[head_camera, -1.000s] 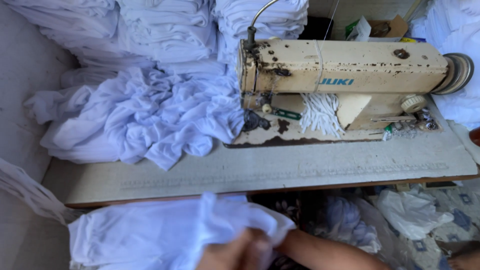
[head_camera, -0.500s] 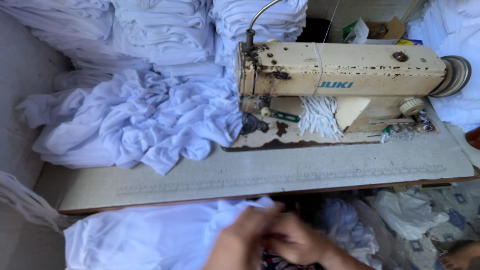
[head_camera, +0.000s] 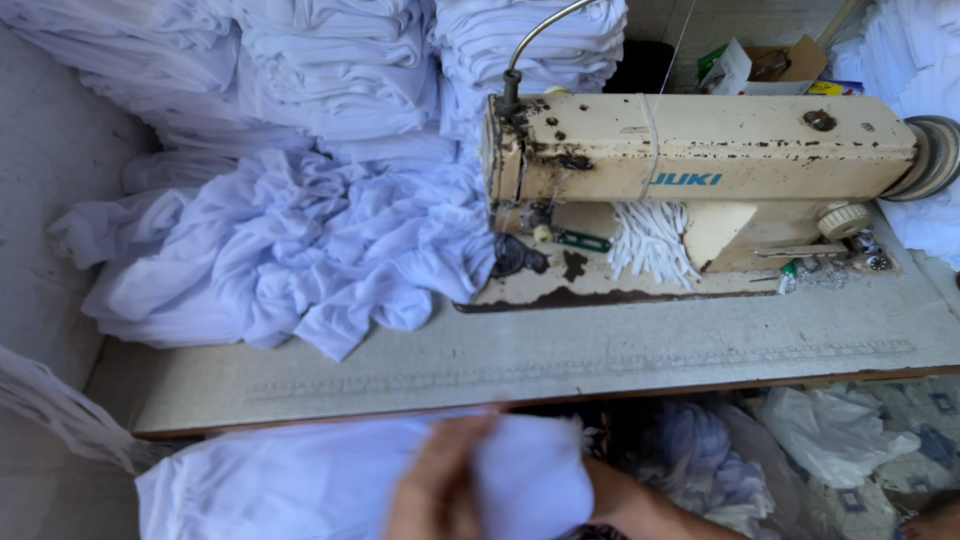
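Observation:
Both my hands are at the bottom edge, below the table's front, working a white cloth (head_camera: 280, 490) that lies across my lap. My left hand (head_camera: 435, 490) is blurred and grips a fold of this cloth. My right hand (head_camera: 600, 490) is mostly covered by a bunched part of the same cloth; only its wrist and forearm show, coming in from the lower right. The cloth bulges over where its fingers are.
A worn cream sewing machine (head_camera: 700, 150) stands on the grey table (head_camera: 600, 340). A crumpled heap of white cloth (head_camera: 280, 260) lies left of it, with folded stacks (head_camera: 330, 70) behind. White strips (head_camera: 650, 240) hang under the machine arm. Plastic bags (head_camera: 830, 430) lie on the floor.
My hands have come together and lifted a bunch of the white cloth over the right hand. The view has shifted slightly.

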